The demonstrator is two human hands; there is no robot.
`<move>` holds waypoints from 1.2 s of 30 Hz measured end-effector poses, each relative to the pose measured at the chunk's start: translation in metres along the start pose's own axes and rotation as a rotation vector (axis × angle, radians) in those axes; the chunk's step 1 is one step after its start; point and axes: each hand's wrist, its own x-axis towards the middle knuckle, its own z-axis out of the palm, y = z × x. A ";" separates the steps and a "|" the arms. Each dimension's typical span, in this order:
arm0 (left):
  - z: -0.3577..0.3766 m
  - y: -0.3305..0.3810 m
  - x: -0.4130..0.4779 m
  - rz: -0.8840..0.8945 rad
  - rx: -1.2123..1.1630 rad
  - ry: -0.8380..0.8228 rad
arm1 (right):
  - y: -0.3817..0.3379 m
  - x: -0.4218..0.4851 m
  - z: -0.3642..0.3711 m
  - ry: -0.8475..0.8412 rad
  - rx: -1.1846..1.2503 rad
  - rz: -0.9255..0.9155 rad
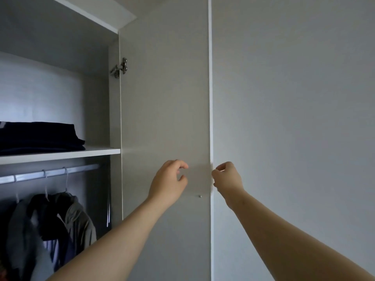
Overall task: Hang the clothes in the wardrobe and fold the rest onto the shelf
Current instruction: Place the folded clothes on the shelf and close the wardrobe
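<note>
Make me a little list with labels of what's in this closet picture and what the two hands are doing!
wardrobe door: open, inner side facing the camera
right hand: grips the door's free edge
left hand: in front of the door panel, fingers loosely curled, holding nothing
shelf: carries folded dark clothes
rail: under the shelf, with hanging clothes on hangers
hinge: metal, high on the door's inner side
</note>
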 end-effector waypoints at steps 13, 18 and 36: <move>-0.021 -0.020 -0.015 -0.076 0.066 0.271 | 0.017 -0.007 0.020 -0.193 0.165 -0.311; -0.060 -0.031 -0.026 -0.105 0.059 0.375 | 0.016 -0.035 0.054 -0.465 0.281 -0.363; -0.275 -0.104 -0.122 -0.330 0.543 0.560 | -0.051 -0.144 0.248 -0.986 0.020 -0.443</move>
